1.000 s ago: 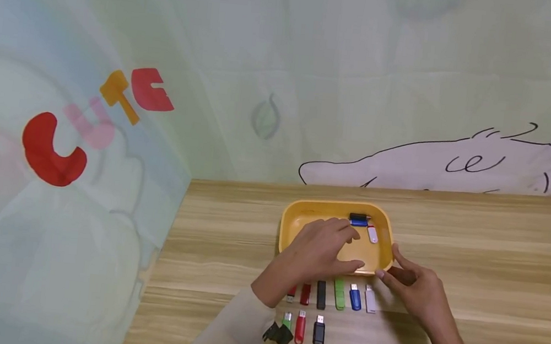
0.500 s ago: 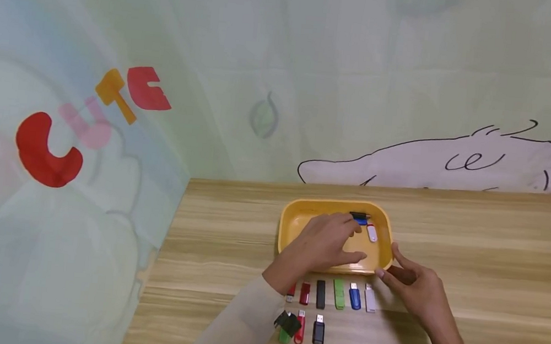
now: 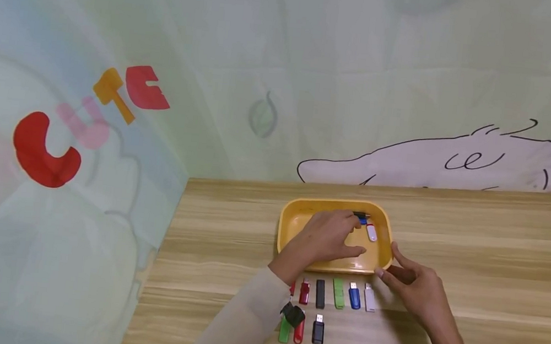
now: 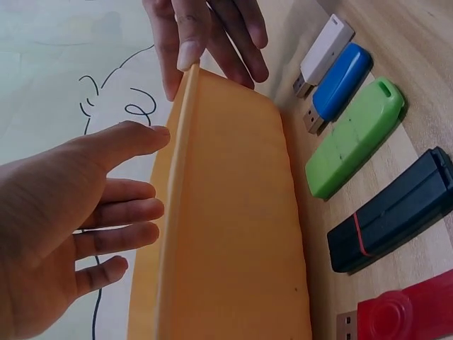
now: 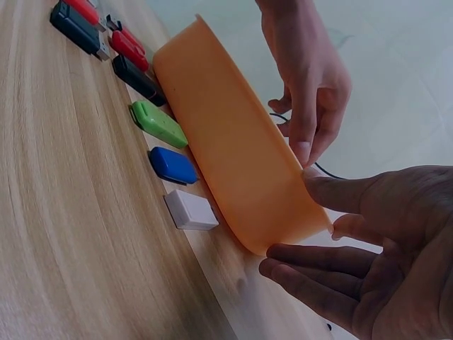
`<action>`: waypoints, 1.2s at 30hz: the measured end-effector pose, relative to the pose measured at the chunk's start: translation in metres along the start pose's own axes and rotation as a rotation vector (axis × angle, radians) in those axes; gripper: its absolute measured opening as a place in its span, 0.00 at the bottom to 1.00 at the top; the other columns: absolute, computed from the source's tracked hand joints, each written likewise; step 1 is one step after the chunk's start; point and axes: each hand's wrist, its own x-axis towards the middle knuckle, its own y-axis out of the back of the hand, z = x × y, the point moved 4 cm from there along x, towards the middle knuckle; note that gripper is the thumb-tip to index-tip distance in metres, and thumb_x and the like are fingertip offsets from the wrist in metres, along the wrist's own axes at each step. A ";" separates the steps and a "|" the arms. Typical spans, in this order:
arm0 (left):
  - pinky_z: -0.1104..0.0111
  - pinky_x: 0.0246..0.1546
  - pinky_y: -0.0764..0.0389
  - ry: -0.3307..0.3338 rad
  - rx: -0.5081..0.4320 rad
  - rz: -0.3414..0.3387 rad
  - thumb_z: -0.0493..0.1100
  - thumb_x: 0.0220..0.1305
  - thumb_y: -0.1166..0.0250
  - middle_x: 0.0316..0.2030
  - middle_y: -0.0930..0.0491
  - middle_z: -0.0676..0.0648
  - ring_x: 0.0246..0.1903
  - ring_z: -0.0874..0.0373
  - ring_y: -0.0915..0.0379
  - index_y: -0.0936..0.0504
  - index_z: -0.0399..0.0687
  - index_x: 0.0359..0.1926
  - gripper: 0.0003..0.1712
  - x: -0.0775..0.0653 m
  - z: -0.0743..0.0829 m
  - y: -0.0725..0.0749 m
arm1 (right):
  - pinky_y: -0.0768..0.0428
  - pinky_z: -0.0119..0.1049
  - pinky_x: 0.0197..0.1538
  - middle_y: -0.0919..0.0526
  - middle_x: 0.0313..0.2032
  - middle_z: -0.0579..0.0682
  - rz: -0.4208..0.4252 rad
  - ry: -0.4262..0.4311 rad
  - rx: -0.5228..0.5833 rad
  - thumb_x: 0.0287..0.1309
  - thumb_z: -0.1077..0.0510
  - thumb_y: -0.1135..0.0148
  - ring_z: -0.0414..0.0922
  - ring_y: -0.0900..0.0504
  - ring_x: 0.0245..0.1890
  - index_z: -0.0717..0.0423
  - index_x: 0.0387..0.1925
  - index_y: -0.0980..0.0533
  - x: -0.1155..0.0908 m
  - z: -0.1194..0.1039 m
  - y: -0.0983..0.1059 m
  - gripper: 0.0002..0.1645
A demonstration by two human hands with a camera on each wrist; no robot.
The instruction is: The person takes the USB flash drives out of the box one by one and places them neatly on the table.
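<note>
My left hand [image 3: 326, 237] hovers over the yellow tray [image 3: 288, 228], fingers loosely bent and thumb apart, with nothing between them in the left wrist view. At the tray's near right corner my right hand [image 3: 416, 285] grips the rim, thumb on the edge and other fingers against the outer wall, as the right wrist view shows. Inside the tray, by the back right, lie a black flash drive [image 3: 362, 214], a blue flash drive [image 3: 362, 221] partly behind my left fingers, and a white flash drive [image 3: 371, 234] with a red end.
In front of the tray, a row on the wooden table [image 3: 486, 259] includes red [image 3: 305, 293], black [image 3: 320, 294], green [image 3: 338, 294], blue [image 3: 355, 297] and white [image 3: 370, 299] flash drives. A nearer row has green [image 3: 284, 332], red [image 3: 298, 335] and black [image 3: 318, 331] ones, partly behind a wrist-worn black device [image 3: 293, 314].
My left hand and sleeve have shifted slightly right and forward, and the black device on the wrist now covers other flash drives. My right hand keeps its grip on the tray corner.
</note>
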 end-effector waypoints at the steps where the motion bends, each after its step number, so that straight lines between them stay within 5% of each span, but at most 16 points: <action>1: 0.75 0.42 0.20 0.002 0.000 -0.003 0.67 0.66 0.29 0.52 0.14 0.55 0.41 0.65 0.23 0.15 0.52 0.61 0.33 0.001 0.000 -0.001 | 0.19 0.61 0.61 0.13 0.54 0.63 -0.002 0.000 0.001 0.66 0.42 0.27 0.65 0.19 0.64 0.49 0.79 0.38 0.000 0.000 0.000 0.48; 22: 0.70 0.58 0.20 0.025 0.018 -0.024 0.67 0.69 0.31 0.59 0.17 0.58 0.51 0.65 0.22 0.20 0.56 0.67 0.34 0.033 0.002 -0.020 | 0.20 0.63 0.62 0.12 0.52 0.64 0.012 0.028 -0.011 0.65 0.42 0.26 0.66 0.19 0.64 0.51 0.78 0.37 0.002 0.002 0.002 0.48; 36: 0.72 0.42 0.25 0.053 0.048 -0.034 0.66 0.68 0.30 0.45 0.17 0.59 0.39 0.65 0.27 0.19 0.57 0.65 0.32 0.048 0.002 -0.032 | 0.20 0.62 0.62 0.11 0.51 0.64 0.009 0.025 0.008 0.65 0.42 0.26 0.66 0.18 0.63 0.51 0.77 0.36 0.002 0.003 0.002 0.48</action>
